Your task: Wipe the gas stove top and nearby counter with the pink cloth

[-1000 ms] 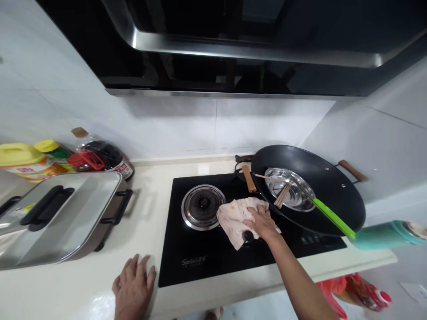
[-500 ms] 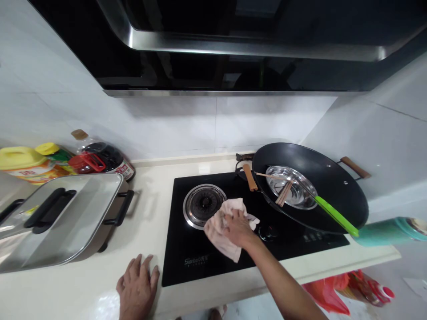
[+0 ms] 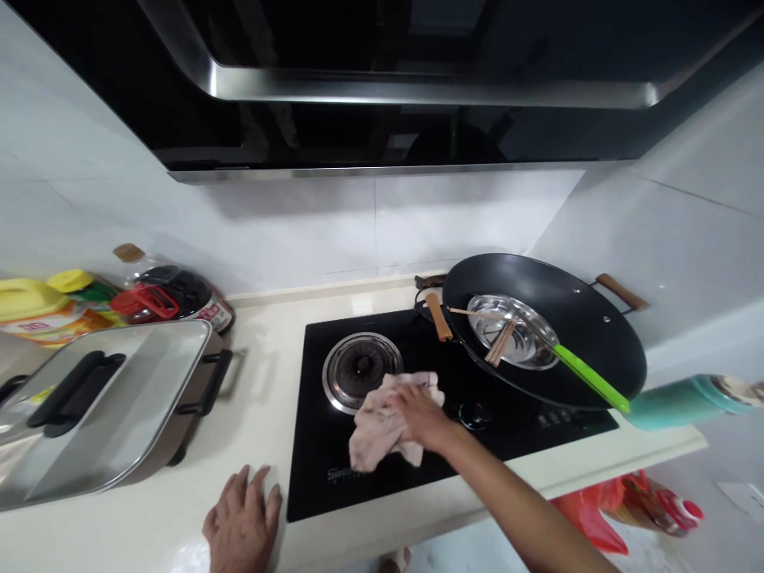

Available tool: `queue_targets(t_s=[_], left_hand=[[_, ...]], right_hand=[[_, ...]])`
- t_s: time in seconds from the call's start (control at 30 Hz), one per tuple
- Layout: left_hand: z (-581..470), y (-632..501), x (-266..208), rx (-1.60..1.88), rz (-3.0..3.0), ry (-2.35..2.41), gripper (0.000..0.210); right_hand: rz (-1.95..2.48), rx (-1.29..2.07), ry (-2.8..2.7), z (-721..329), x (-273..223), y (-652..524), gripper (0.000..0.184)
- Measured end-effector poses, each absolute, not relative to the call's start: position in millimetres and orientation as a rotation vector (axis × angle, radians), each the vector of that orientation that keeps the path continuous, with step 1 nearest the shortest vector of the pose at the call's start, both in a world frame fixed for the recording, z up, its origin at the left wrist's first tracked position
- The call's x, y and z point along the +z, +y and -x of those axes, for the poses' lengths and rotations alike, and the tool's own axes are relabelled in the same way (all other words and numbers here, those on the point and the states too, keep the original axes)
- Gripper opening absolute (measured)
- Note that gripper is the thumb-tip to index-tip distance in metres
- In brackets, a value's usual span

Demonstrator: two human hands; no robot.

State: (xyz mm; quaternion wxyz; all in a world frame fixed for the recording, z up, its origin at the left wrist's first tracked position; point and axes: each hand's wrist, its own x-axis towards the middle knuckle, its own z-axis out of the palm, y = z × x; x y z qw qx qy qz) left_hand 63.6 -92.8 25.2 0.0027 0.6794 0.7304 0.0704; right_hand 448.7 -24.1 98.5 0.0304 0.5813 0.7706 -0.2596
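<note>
Pressing a pale pink cloth (image 3: pixel 376 434) onto the cooktop (image 3: pixel 313 505) with the right hand (image 3: pixel 418 415); resting the left hand (image 3: pixel 243 511) on the counter (image 3: pixel 259 406), just left of the cooktop's front corner.
Bunched on the cooktop's front half, a bit left of its middle, overlapping the near-right rim of the burner (image 3: pixel 363 368) in view. Probably light, soft, limp, not fragile; likely to ruck up on smooth glass. Best held at the bunched middle, under a broad palm. Right fingers: bent over the cloth, tips lost in folds; no telling if pinching or only pressing. Left fingers: loosely spread, palm down, with nothing visible in them. Farther out: knob (image 3: pixel 475 414) on the cooktop, right of centre; wok (image 3: pixel 602 350) over its right side; rectangular pan (image 3: pixel 146 386) to its left.
</note>
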Motion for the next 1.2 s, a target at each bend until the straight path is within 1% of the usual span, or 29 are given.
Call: queue_targets(t_s=[0.13, 0.27, 0.33, 0.5, 0.57, 0.63, 0.8, 0.93, 0.97, 1.1, 1.13, 1.2], left_hand=[[-63.7, -93.2, 25.5, 0.218, -2.141, 2.294, 0.057], [-65.0, -93.4, 27.2, 0.203, -2.130, 2.307, 0.055], [-65.8, -93.4, 28.1, 0.201, -2.126, 2.305, 0.055], [-67.1, -93.4, 28.9, 0.222, -2.114, 2.300, 0.056], [-67.3, -93.3, 28.9, 0.233, -2.114, 2.294, 0.056], [-67.3, -93.2, 28.8, 0.246, -2.124, 2.289, 0.058], [-66.3, -93.0, 27.5, 0.235, -2.118, 2.289, 0.061], [-65.2, -93.0, 26.2, 0.220, -2.105, 2.275, 0.059], [-65.0, -92.9, 25.9, 0.220, -2.103, 2.277, 0.058], [-64.8, -92.4, 25.3, 0.217, -2.095, 2.291, 0.056], [-64.7, -92.3, 25.5, 0.209, -2.092, 2.290, 0.055], [-64.8, -92.3, 26.6, 0.190, -2.081, 2.290, 0.053]], right_hand=[[-1.960, -0.756, 2.167, -499.9, 105.5, 14.0, 0.067], [-2.042, -0.749, 2.023, -536.0, 101.5, 27.4, 0.078], [-2.060, -0.760, 1.986, -553.5, 101.3, 18.9, 0.080], [-1.982, -0.889, 1.982, -586.3, 109.0, -27.1, 0.067], [-1.960, -0.914, 1.992, -588.3, 111.7, -38.3, 0.061], [-1.975, -0.858, 1.974, -583.3, 112.3, -40.2, 0.062], [-1.978, -0.675, 1.948, -564.0, 106.9, -24.4, 0.078], [-1.960, -0.671, 1.892, -560.0, 104.1, -8.6, 0.090], [-1.961, -0.686, 1.886, -559.6, 104.5, -3.1, 0.088], [-2.040, -0.692, 1.864, -550.4, 108.5, 26.4, 0.072], [-2.057, -0.689, 1.863, -545.4, 110.0, 33.8, 0.070], [-2.056, -0.707, 1.877, -532.6, 113.1, 44.5, 0.074]])
